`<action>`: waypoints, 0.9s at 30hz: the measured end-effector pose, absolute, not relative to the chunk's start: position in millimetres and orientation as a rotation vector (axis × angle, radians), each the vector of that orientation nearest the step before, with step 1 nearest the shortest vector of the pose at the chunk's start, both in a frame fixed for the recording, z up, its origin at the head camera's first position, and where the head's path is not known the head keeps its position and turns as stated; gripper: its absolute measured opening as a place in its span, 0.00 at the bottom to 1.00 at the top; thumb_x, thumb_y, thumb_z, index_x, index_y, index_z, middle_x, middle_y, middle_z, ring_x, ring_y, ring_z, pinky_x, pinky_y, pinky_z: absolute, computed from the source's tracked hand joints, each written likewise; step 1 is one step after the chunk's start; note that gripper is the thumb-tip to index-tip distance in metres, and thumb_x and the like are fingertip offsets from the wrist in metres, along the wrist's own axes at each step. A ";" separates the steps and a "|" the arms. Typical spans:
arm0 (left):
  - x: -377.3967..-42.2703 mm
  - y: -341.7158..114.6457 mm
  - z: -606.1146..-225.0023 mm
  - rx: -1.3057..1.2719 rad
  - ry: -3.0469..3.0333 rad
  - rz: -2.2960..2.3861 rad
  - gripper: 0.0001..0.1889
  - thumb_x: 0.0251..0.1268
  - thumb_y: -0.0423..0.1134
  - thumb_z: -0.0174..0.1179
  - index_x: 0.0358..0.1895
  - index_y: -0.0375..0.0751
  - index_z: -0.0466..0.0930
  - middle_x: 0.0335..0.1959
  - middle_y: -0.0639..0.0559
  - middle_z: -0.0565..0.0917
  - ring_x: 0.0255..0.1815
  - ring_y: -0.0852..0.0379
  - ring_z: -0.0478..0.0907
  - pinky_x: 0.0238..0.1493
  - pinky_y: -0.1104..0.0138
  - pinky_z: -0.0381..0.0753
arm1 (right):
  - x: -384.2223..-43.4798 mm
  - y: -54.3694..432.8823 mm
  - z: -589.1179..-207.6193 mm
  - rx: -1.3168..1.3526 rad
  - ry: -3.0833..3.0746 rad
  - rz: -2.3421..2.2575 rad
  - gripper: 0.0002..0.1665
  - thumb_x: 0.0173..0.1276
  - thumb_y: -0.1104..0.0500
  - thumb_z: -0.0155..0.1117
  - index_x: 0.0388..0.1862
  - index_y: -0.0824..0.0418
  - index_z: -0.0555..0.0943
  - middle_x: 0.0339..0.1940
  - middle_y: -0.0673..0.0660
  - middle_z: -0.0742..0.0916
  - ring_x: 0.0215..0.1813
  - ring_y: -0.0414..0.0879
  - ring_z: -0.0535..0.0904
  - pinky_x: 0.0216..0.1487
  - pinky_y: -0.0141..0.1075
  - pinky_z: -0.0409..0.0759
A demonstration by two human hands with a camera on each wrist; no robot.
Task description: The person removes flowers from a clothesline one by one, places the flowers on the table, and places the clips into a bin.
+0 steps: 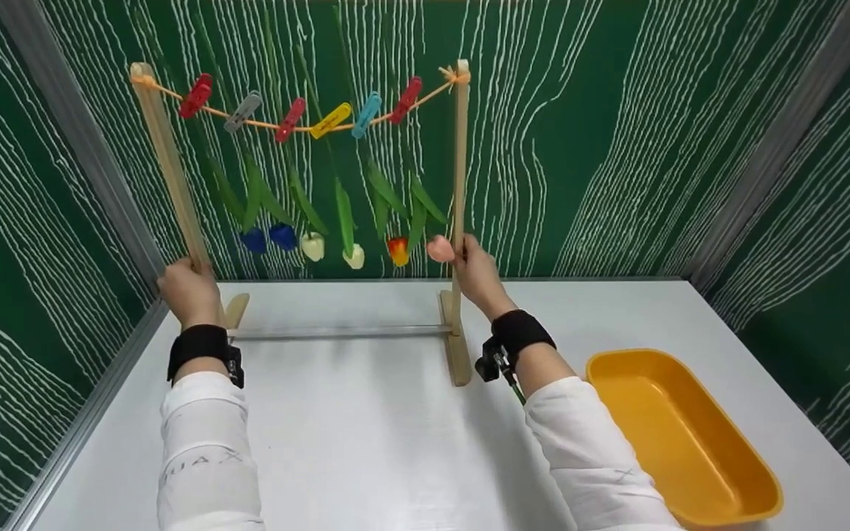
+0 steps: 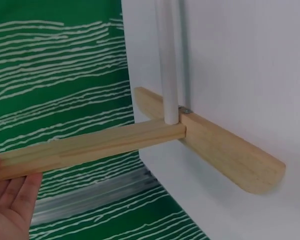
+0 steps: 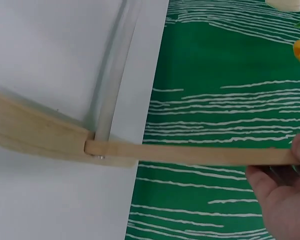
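Both arms, in white sleeves (image 1: 207, 453), reach forward over the white counter (image 1: 366, 442), the left almost straight ahead and the right slanting inward to the left. An orange-yellow tray (image 1: 690, 435) lies beside the right sleeve. On each wrist is a black strap (image 1: 200, 346).

The left hand (image 1: 190, 291) grips the left post (image 1: 172, 169) low down, the thumb on one side and the fingers on the other. The right hand (image 1: 480, 276) holds the right post (image 1: 461, 162) in the same manner, at a similar height.

The wooden stand is at the far part of the counter. Its long axis goes from left to right, as the clear rod (image 1: 344, 332) shows; the right foot (image 1: 458, 359) points toward the person. The right post is nearly upright, while the left one leans outward to the left in the head view. Between their tops an orange cord (image 1: 263, 124) sags, with six coloured pegs (image 1: 331, 120). The tulips (image 1: 398, 251) hang with blossoms downward and stems up, before the green wall (image 1: 580, 74).
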State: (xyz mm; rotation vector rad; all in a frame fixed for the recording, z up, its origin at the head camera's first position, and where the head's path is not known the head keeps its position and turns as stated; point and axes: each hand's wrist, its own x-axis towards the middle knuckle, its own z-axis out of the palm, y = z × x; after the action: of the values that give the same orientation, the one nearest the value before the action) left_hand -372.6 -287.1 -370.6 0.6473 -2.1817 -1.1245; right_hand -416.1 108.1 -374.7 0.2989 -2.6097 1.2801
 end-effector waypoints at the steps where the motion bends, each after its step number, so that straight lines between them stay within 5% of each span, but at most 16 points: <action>1: -372.3 -286.9 -371.1 0.649 -2.189 -1.115 0.17 0.72 0.39 0.50 0.56 0.31 0.77 0.51 0.33 0.80 0.52 0.38 0.77 0.52 0.52 0.77 | -416.0 109.5 -374.6 0.302 -2.621 1.273 0.18 0.75 0.62 0.47 0.60 0.65 0.66 0.48 0.65 0.80 0.49 0.52 0.77 0.48 0.44 0.76; 13: -364.4 -278.6 -378.5 0.561 -2.214 -0.997 0.15 0.71 0.38 0.51 0.49 0.28 0.80 0.44 0.31 0.82 0.47 0.36 0.78 0.49 0.50 0.76 | -405.1 127.2 -375.3 0.313 -2.628 1.240 0.14 0.74 0.60 0.51 0.55 0.64 0.68 0.42 0.64 0.80 0.48 0.54 0.78 0.48 0.46 0.78; 27: -344.5 -268.7 -383.8 0.459 -2.196 -0.885 0.11 0.68 0.34 0.54 0.35 0.26 0.80 0.35 0.30 0.82 0.39 0.34 0.77 0.44 0.49 0.74 | -385.6 146.1 -374.1 0.342 -2.637 1.203 0.18 0.74 0.61 0.49 0.59 0.66 0.67 0.50 0.68 0.81 0.53 0.57 0.78 0.52 0.48 0.78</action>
State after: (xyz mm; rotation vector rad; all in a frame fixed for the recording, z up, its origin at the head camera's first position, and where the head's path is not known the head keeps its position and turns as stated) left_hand -344.5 -268.7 -383.8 0.4588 -2.1962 -0.8846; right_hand -385.6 146.1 -374.1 0.3422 -2.6371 1.2029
